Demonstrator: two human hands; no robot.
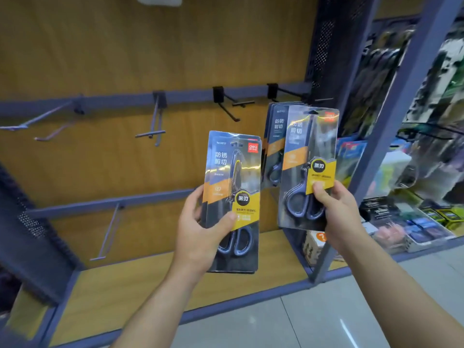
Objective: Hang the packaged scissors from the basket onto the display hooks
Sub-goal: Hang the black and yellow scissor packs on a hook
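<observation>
Hands, 2: left hand, right hand; hooks, 5: four on upper rail, one on lower rail; scissors packs: right pack, 1; left stack, at least 2; hung group, several, count unclear.

The scissors packs are blue-black with an orange diagonal band, yellow label and red logo corner. The back panel is tan wood-grain, its rails grey-blue, the side panel dark and perforated.

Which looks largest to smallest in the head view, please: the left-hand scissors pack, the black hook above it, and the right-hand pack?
Largest: left-hand pack and right-hand pack, too alike to rank.
Smallest: black hook.
</observation>
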